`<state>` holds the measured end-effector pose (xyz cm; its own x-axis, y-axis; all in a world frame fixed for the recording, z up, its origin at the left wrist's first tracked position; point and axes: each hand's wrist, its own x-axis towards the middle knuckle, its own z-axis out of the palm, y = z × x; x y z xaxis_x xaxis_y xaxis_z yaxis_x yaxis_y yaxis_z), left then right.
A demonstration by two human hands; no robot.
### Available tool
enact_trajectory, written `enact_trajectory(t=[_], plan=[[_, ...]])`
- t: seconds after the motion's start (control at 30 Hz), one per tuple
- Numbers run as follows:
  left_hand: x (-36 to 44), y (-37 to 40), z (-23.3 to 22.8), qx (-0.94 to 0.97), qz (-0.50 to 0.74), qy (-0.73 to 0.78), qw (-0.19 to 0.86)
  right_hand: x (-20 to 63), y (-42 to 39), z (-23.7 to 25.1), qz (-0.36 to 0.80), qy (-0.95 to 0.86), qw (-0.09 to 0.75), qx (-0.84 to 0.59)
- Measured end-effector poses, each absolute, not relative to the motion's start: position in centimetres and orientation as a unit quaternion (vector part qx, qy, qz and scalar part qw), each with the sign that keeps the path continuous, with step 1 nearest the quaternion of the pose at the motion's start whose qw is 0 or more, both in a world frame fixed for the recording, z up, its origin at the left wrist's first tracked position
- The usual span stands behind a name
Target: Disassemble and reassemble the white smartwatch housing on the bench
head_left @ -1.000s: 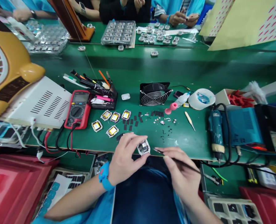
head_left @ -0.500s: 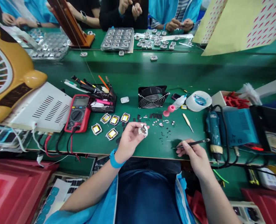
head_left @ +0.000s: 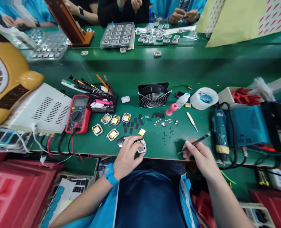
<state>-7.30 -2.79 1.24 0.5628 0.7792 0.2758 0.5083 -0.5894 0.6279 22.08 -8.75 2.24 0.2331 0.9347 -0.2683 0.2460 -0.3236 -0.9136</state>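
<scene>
- A small white open casing [head_left: 144,147] sits at the fingertips of the person's left hand [head_left: 127,155], just above or on the front edge of a green table [head_left: 160,150]; whether it touches the surface, I cannot tell.
- The left thumb and fingers are closed on the casing: the thumb is at its near side, fingers cover its left part, and its right rim shows free of the grip.
- Just beyond the casing lies a yellow and silver rectangular piece [head_left: 141,132]; whether the two are joined is too small to tell.
- The right hand [head_left: 197,151], well apart to the right, is closed around a slim dark tool [head_left: 201,138]. Its tip points left, toward the casing, without touching it.
- A dark rounded object [head_left: 121,141] is partly hidden behind the left hand.
- Farther left, five similar casings with yellow-edged inserts [head_left: 113,134] form a loose cluster.
- Black rectangular pads [head_left: 131,130] and tiny scattered parts [head_left: 163,124] lie beyond the hands.
- Behind these stands a black fan [head_left: 154,98], with a pink stand-like object [head_left: 171,109] to its right.
- A red multimeter [head_left: 77,114] lies at left; a teal power tool [head_left: 221,136] is at right.
- Across the table, co-workers' hands [head_left: 177,15] are near trays and more small casings.
</scene>
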Motion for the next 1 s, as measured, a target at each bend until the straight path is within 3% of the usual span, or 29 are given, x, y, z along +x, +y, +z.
enact_trajectory(t=[0.13,0.2,0.27,0.37,0.47,0.6,0.8,0.87,1.0], plan=[[-8.2,-2.9,1.1,0.851,0.261,0.387,0.240,24.3,-8.4,3.3,0.323,-0.582,0.179,-0.725],[-8.4,-2.9,0.9,0.851,0.269,0.379,0.245,25.2,-8.3,3.7,0.211,-0.614,0.072,-0.757],[-8.4,-2.8,0.7,0.850,0.285,0.370,0.244,25.1,-8.0,4.1,0.078,-0.616,0.026,-0.783],[-8.2,-2.7,0.6,0.848,0.298,0.367,0.238,22.5,-6.7,4.6,-0.036,-0.683,0.091,-0.724],[-8.3,-2.7,0.6,0.852,0.290,0.372,0.226,17.8,-4.0,4.9,0.020,-0.802,0.130,-0.583],[-8.8,-2.5,0.7,0.862,0.283,0.370,0.200,12.6,0.0,5.2,0.083,-0.866,0.053,-0.491],[-8.8,-1.6,1.2,0.886,0.250,0.331,0.208,12.7,1.0,5.2,0.071,-0.865,-0.017,-0.497],[-8.7,-1.2,1.4,0.894,0.235,0.312,0.219,13.5,-0.1,5.1,0.053,-0.861,0.017,-0.506],[-8.6,-0.6,1.4,0.888,0.230,0.301,0.260,13.9,-3.3,4.0,0.060,-0.854,0.165,-0.489]])
